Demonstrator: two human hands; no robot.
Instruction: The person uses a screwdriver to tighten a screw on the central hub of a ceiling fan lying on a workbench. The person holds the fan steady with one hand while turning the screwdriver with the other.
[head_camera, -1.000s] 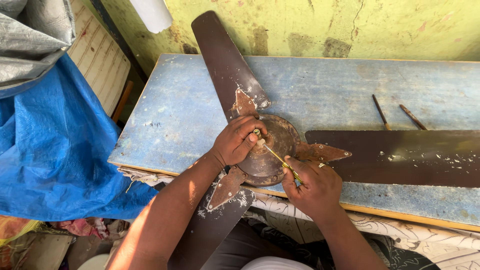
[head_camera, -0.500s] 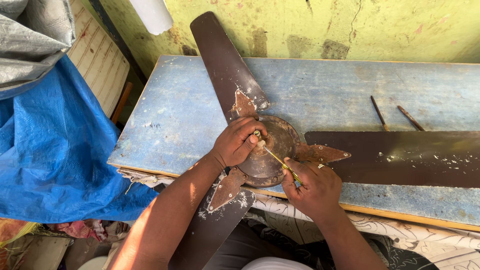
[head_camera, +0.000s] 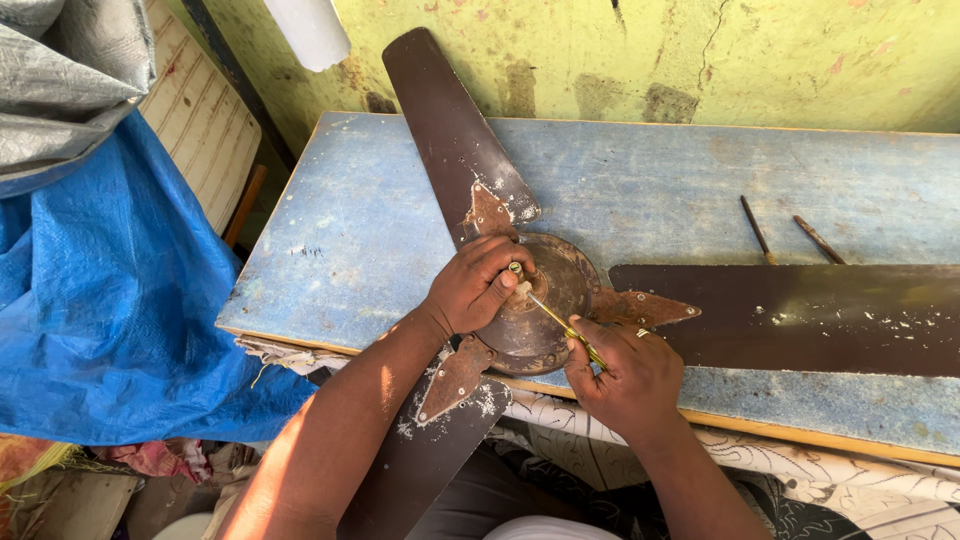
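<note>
Ceiling fan (head_camera: 545, 300), old brown one, lies flat on a worn blue desk (head_camera: 380, 240) pushed up against a patchy green wall (head_camera: 650, 50). Only one view here, the head camera looking straight down. The rusty round hub sits near the front edge of the desk, one blade (head_camera: 445, 130) pointing up toward the wall, another (head_camera: 800, 315) running off to the right, and a third (head_camera: 420, 460) hanging over the front edge toward the person's lap.

Left hand (head_camera: 470, 290) is curled over the left side of the hub, fingers pinched around the tip of a thin screwdriver (head_camera: 555, 318) right at the centre. Right hand (head_camera: 630, 375) is closed around the screwdriver's handle, just off the hub's lower right. The shaft slants between the two hands.

Compared to half a second back, pretty much nothing has moved: same grip, same tool angle, fan in the same spot.

Two thin dark rods (head_camera: 790, 235) lie on the desk above the right blade. Blue tarp (head_camera: 110, 320) bunched up on the left.
</note>
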